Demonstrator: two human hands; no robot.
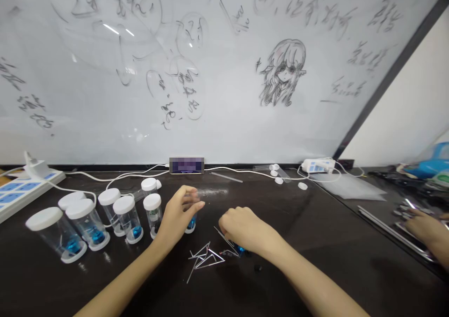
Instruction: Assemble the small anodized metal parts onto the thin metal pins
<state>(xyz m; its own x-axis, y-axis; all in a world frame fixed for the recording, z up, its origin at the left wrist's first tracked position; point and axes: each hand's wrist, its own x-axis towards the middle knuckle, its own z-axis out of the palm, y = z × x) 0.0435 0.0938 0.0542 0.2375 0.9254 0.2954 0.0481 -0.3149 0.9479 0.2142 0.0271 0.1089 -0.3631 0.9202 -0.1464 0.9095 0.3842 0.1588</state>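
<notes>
My left hand [178, 214] is curled around a small clear vial [191, 222] with a blue piece in its base, standing on the dark table [315, 242]. My right hand [243, 228] is closed, knuckles up, fingertips pressed down on the table by a small blue piece [240, 248] and a pile of thin metal pins [205, 257]. What its fingers pinch is hidden. A blurred clear tube [212, 193] lies just beyond my left fingertips.
Several white-capped clear vials [87, 223] with blue pieces stand at left, near a power strip [21, 188]. Loose white caps [278, 180] and a charger [317, 165] lie by the whiteboard [224, 64]. Another person's hand [426, 228] works at right among metal tools.
</notes>
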